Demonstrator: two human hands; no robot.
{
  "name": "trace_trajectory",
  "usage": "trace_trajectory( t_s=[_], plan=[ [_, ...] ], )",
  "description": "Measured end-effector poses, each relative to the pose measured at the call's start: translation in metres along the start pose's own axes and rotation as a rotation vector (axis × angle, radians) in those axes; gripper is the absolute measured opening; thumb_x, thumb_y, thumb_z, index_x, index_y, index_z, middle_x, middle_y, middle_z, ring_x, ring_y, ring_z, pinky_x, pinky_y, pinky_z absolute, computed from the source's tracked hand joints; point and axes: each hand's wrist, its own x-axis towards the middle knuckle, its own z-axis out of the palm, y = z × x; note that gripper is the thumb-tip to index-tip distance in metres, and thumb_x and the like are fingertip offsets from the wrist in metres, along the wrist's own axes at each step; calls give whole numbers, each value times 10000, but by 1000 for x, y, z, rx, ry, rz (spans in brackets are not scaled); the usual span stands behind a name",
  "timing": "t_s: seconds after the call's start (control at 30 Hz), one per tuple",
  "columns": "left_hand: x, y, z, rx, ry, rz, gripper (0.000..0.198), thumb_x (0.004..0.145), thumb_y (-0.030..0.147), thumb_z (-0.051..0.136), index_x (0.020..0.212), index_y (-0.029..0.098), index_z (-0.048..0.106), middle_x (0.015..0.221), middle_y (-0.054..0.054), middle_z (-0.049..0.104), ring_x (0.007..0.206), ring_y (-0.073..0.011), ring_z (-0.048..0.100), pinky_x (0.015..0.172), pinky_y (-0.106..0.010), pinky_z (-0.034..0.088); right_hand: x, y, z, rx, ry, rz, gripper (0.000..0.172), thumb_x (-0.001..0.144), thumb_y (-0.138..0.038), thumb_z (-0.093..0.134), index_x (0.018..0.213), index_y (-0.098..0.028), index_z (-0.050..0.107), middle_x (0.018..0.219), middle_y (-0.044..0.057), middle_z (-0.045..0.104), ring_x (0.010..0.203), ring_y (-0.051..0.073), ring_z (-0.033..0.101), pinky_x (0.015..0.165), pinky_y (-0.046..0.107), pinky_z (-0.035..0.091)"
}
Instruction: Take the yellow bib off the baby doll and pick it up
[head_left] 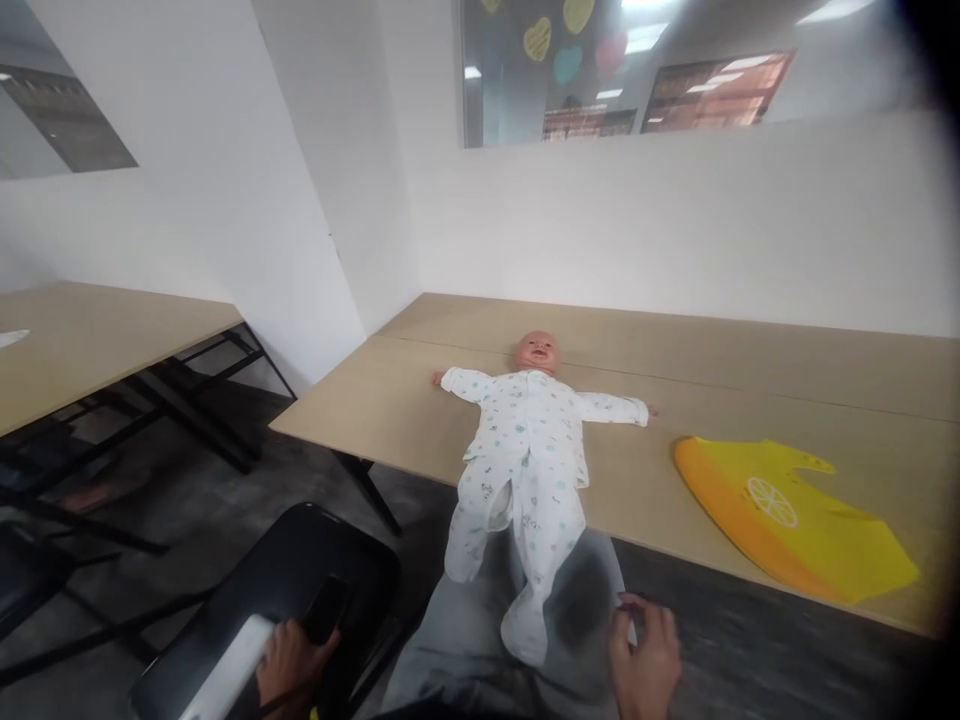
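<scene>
A baby doll [527, 445] in a white patterned sleepsuit lies face up on the wooden table [750, 370], arms spread, its legs hanging over the near edge onto my grey-trousered lap. My right hand [643, 660] rests on my thigh just right of the doll's foot, fingers loosely curled, holding nothing. My left hand [289, 660] at the bottom left grips a dark phone [324, 608] beside a white object [229, 670] on a black chair seat [285, 580].
A yellow and orange silicone bib [795, 520] with a lemon slice print lies on the table to the right of the doll. A second wooden table [97, 340] with black legs stands at the left. White walls close off the back.
</scene>
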Motion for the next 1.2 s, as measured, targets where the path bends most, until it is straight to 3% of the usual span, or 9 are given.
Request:
trace_trajectory(
  t_s=[0.07,0.13,0.23,0.4,0.5,0.7,0.9,1.03,1.2],
  plan=[
    [-4,-10,7,88,96,-28,512,852,729,634,841,301,352,975,-85,676,1254,-563,726,1024,-655,567,-26,17,19,103,-195,50,225,962,-387,556,949,-283,755,940,111,817,838,382,818,713,508,630],
    [-3,-26,16,100,114,-1,450,877,715,628,916,302,455,1059,-89,699,1246,-539,741,995,-621,594,-50,22,34,15,-330,-32,266,939,-387,526,839,-311,761,868,110,824,812,401,822,723,542,643],
    [5,-56,34,71,80,49,475,870,660,611,1133,265,597,1231,-156,720,1275,-498,730,1012,-576,607,-68,7,43,-257,-530,-191,333,942,-264,519,901,-296,848,1053,144,871,1061,412,836,905,565,639],
    [17,-81,62,131,105,81,756,903,594,570,1441,65,609,1334,-273,700,1267,-467,692,1082,-549,568,-59,-33,32,-489,-823,-213,447,1012,-54,472,1166,-165,876,1280,189,847,1294,375,771,1079,523,561],
    [20,-72,67,154,161,38,759,980,620,550,1513,82,603,1350,-258,693,1254,-447,683,1060,-520,561,-54,-41,27,-508,-859,-227,452,1028,-32,476,1206,-164,869,1313,189,834,1303,375,761,1070,510,545],
    [28,-47,73,108,143,25,721,1066,607,492,1530,74,640,1394,-279,685,1270,-464,658,1044,-512,550,-53,-42,24,-511,-862,-212,401,1063,-71,499,1201,-172,862,1316,180,831,1317,363,748,1048,473,513],
    [32,-68,93,77,261,129,701,1043,580,499,1481,71,702,1428,-267,697,1293,-429,676,1108,-501,554,-51,-43,22,-488,-868,-178,423,1048,-45,487,1210,-164,859,1309,177,831,1309,360,747,1062,476,498],
    [35,-85,99,31,261,206,695,1005,564,524,1429,52,728,1425,-275,704,1324,-429,669,1157,-511,536,-51,-42,22,-477,-865,-184,402,1069,-71,490,1200,-160,859,1281,175,832,1268,360,752,1055,478,498],
    [35,-86,101,102,270,191,614,1045,534,527,1438,117,747,1471,-250,673,1331,-411,664,1139,-505,552,-53,-40,23,-514,-842,-208,396,1069,-71,496,1152,-203,860,1229,142,842,1231,335,761,1026,451,498]
  ],
)
